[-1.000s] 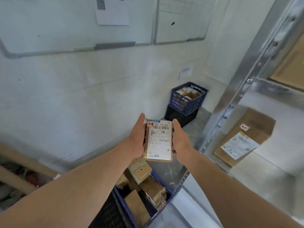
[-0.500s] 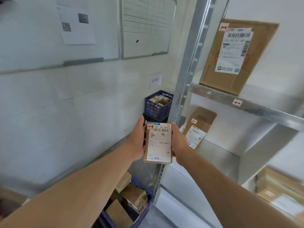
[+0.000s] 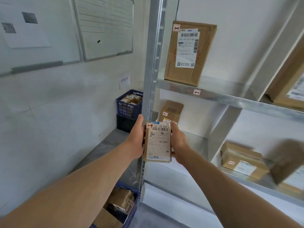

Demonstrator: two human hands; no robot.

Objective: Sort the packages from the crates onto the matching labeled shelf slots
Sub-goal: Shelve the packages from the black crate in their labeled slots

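A small brown package (image 3: pixel 158 142) with a white shipping label and a pink tag reading 1-3 is held upright between both hands in front of the shelf post. My left hand (image 3: pixel 137 139) grips its left edge and my right hand (image 3: pixel 178 142) grips its right edge. The metal shelf unit (image 3: pixel 213 96) stands to the right. A pink slot label 2-1 (image 3: pixel 196 92) sits on the front edge of its upper board. A blue crate (image 3: pixel 125 206) with several brown packages lies below my left forearm.
A large box tagged 1-1 (image 3: pixel 189 51) stands on the upper board, a box tagged 2-1 (image 3: pixel 171 111) on the board below, more boxes (image 3: pixel 243 160) at right. Another blue crate of packages (image 3: pixel 129 105) sits on a black crate by the wall. Whiteboards (image 3: pixel 105 27) hang on the left wall.
The view has swung up and right from the crate toward the shelf, bringing the upper board and the 1-1 box into sight. Both hands keep holding the package.
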